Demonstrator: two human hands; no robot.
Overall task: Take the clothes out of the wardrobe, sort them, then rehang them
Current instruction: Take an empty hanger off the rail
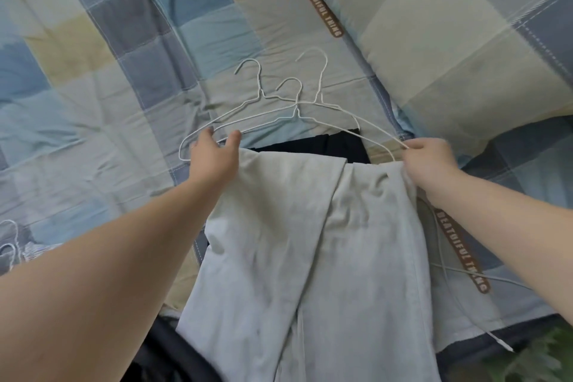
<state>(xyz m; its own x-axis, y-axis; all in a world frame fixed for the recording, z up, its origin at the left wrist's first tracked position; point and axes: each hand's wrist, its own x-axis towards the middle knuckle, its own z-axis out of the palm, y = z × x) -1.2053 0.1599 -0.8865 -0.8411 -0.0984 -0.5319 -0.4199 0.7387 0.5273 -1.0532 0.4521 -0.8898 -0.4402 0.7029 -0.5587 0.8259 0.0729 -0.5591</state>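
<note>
Soft, even, cool light with no glare. Only faint shadows lie beneath the wire hangers (279,108) and in the folds of the pale garment (294,242). The wide lens bends the checked bedspread (93,102) near the edges (corners look stretched). Focus is slightly soft throughout.

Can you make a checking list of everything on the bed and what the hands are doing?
Surface: checked quilt on a bed, pillow upper right.
Job's things: three white wire hangers; pale garment over a dark garment.
Clutter: more hangers at the left edge.
Hands: left hand and right hand each grip a hanger end.
Cables: white cable right of the pale garment.
Surroundings: plant lower right.
</note>
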